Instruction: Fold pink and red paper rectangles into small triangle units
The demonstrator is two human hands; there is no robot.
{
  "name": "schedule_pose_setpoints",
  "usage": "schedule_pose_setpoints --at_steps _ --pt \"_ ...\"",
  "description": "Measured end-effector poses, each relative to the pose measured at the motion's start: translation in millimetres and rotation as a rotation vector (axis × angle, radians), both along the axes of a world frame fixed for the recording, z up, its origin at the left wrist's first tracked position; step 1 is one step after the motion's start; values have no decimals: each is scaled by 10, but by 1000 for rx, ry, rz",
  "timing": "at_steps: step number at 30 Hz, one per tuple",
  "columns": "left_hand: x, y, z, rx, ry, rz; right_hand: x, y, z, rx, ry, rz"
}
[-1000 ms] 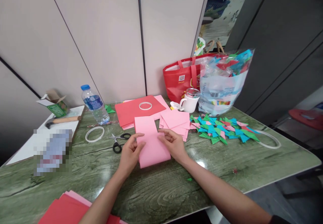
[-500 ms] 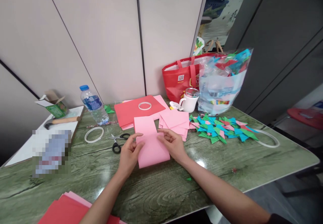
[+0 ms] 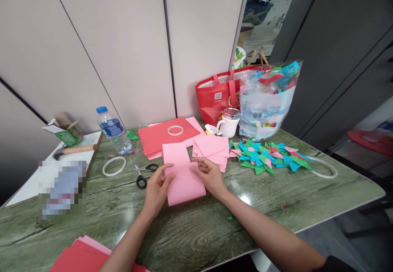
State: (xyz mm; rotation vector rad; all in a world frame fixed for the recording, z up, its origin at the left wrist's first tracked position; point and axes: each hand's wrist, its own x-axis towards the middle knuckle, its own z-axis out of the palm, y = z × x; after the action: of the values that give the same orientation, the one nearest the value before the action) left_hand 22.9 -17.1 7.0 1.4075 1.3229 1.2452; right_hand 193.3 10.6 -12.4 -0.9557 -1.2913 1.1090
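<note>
At the back right of the counter (image 3: 260, 206), a plastic bag (image 3: 267, 110) stands packed, its clear top showing folded paper pieces in blue, green and red! Partly behind it sits a red bag (image 3: 210, 100), mouth open, contents too hard to make out. Just in front, a white mug (image 3: 229, 127) wears a shiny lid. Over on the left, a blue-capped bottle (image 3: 115, 132) holds clear liquid, and a small box (image 3: 68, 134) has its flaps up, inside hidden.

Front and centre, here's the pink paper (image 3: 186, 185), bent over on itself, curved fold facing the person. Its long axis runs away from the body, far end leaning slightly left, aimed towards the red sheets (image 3: 156, 139). The hands are apart: the left hand (image 3: 157, 187) pinches one long edge, the right hand (image 3: 211, 178) the opposite one.
</note>
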Motion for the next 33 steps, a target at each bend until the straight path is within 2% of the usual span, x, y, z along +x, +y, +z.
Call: schedule_pose_setpoints --at_steps 9,25,30,33 --pt "-5 17 -33 -26 -55 -12 0 10 10 -21 8 -15" --pt "0 25 -42 -18 -31 -33 17 43 -27 -52 -4 13" --pt "-12 27 -13 1 75 -35 70 52 22 -36 -107 112" --pt "-17 25 -5 -19 101 -96 101 45 68 -12 -178 202"
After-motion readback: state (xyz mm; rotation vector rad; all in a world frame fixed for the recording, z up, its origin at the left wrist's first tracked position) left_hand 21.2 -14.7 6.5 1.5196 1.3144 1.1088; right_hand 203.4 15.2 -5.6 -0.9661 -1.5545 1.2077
